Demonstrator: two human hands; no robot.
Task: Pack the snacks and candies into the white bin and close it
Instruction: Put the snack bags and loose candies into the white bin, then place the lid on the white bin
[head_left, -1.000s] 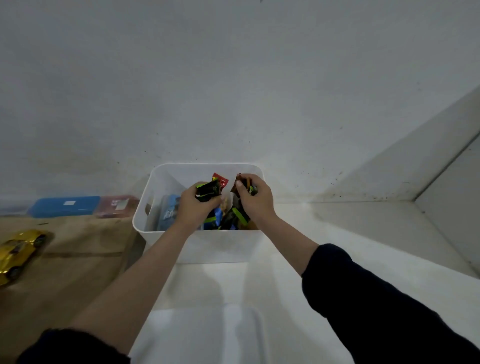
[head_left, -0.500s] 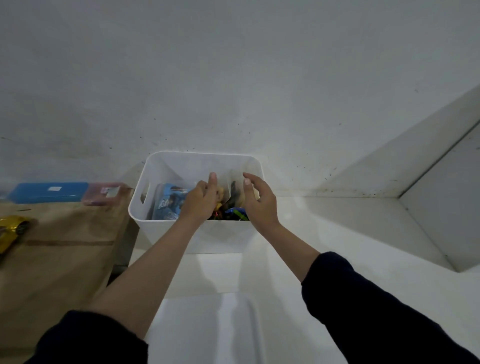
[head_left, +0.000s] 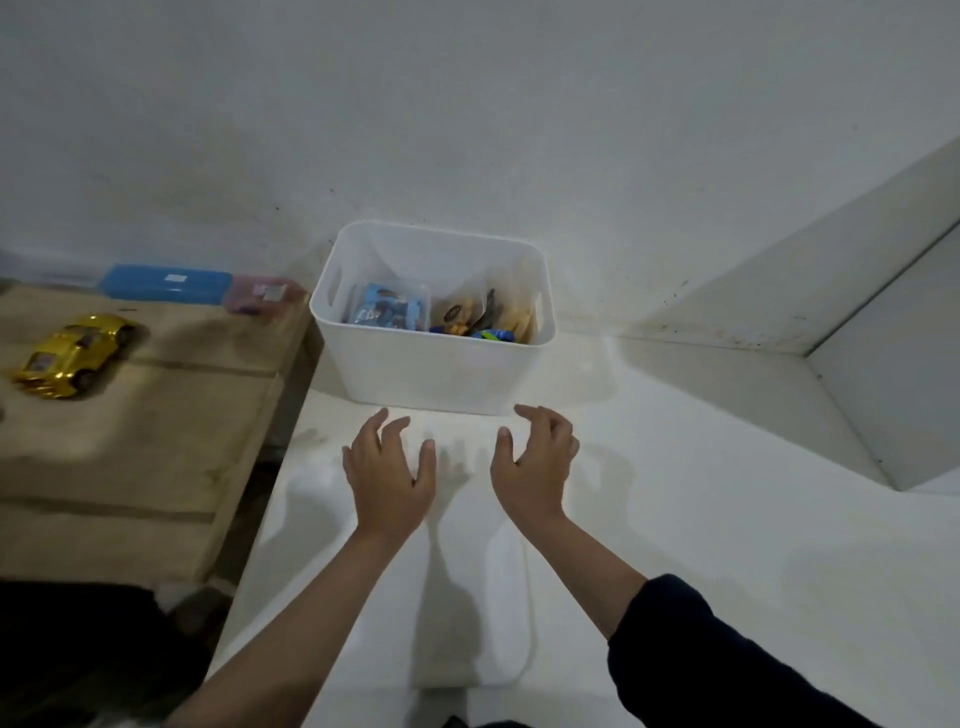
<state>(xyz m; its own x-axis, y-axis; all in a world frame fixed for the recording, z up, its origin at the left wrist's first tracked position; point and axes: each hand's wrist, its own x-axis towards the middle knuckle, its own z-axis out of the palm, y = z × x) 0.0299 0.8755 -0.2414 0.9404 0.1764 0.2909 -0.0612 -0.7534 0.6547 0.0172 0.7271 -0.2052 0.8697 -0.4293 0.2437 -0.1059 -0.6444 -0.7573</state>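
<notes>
I am seeing a gold toy car lying idle on the wooden bench at left. My left hand and right hand are hovering empty, fingers loosely spread, over the white lid, probably to lift it. The white bin is sitting uncovered against the countertop's back edge, snack packets inside.

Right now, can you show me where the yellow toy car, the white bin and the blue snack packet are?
yellow toy car (head_left: 72, 354), head view, on its roof.
white bin (head_left: 431, 371), head view, on its front wall.
blue snack packet (head_left: 385, 306), head view, on its printed face.
</notes>
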